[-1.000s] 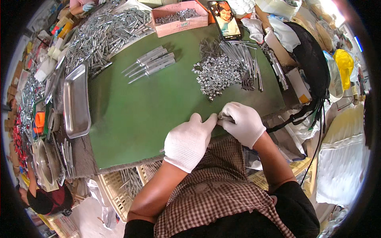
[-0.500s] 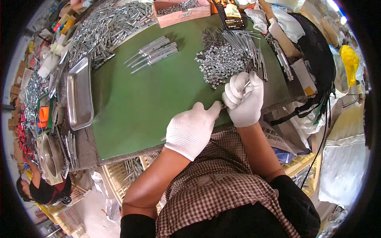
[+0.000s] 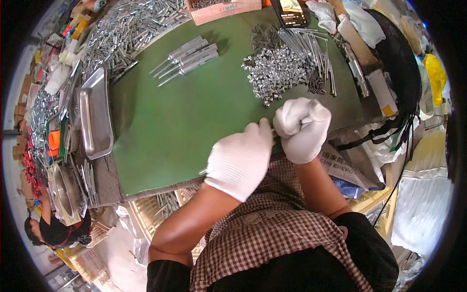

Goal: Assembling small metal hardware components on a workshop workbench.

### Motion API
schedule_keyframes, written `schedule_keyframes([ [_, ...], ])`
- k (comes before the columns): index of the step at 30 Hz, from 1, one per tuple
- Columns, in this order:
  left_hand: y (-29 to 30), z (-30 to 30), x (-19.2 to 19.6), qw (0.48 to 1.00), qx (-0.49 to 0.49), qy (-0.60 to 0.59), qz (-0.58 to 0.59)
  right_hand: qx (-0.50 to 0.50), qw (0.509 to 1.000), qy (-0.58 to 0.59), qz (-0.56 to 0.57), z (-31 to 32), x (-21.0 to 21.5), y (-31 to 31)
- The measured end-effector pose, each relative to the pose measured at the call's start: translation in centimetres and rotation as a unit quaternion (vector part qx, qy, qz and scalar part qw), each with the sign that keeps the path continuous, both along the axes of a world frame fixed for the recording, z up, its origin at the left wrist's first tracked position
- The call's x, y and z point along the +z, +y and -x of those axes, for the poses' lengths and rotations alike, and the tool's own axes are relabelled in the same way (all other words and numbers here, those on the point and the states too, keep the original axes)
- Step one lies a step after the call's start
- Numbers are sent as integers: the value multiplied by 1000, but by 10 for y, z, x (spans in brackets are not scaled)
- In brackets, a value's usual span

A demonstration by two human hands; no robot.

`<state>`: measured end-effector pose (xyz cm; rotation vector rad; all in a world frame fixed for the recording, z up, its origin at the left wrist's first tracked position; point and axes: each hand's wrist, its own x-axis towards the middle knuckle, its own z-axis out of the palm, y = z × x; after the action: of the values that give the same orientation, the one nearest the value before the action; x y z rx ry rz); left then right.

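Note:
My left hand [image 3: 241, 160], in a white knitted glove, is closed around a slim metal piece. The silver end of that piece [image 3: 202, 172] sticks out behind the palm; the glove hides most of it. Touching its fingertips is my right hand [image 3: 302, 129], gloved too and curled tightly, its contents hidden. Beyond the right hand lies a pile of small shiny metal caps [image 3: 270, 75], with long thin metal rods [image 3: 299, 46] and small dark springs [image 3: 316, 83] beside it. Several silver tubes with thin rods protruding [image 3: 187, 61] lie side by side further left.
Under my hands is a green mat [image 3: 160, 131]. A steel tray [image 3: 95, 114] stands at its left edge, near a big heap of metal tubes [image 3: 131, 31]. A pink box [image 3: 224, 10] and a phone [image 3: 292, 14] are at the back. A metal tool [image 3: 357, 73] lies right, beside a black bag [image 3: 406, 63].
My right hand has drawn back slightly from the cap pile and its fingers have curled tighter, hiding the thin thing between them. My left hand keeps its hold. The whole view has shifted a little.

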<state>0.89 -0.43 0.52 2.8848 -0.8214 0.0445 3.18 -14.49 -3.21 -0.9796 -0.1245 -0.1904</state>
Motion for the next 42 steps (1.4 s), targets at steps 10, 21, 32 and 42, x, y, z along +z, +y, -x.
schedule_keyframes([
  [10,58,44,7,993,74,-62,73,87,978,52,-181,-7,-7,-18],
  [21,132,78,32,972,220,-19,82,29,995,60,77,-1,2,-2],
  [32,74,-137,-27,980,107,-163,30,66,975,141,157,10,12,2],
  [42,72,-49,-7,990,-12,-59,125,72,960,169,213,18,21,-11],
])
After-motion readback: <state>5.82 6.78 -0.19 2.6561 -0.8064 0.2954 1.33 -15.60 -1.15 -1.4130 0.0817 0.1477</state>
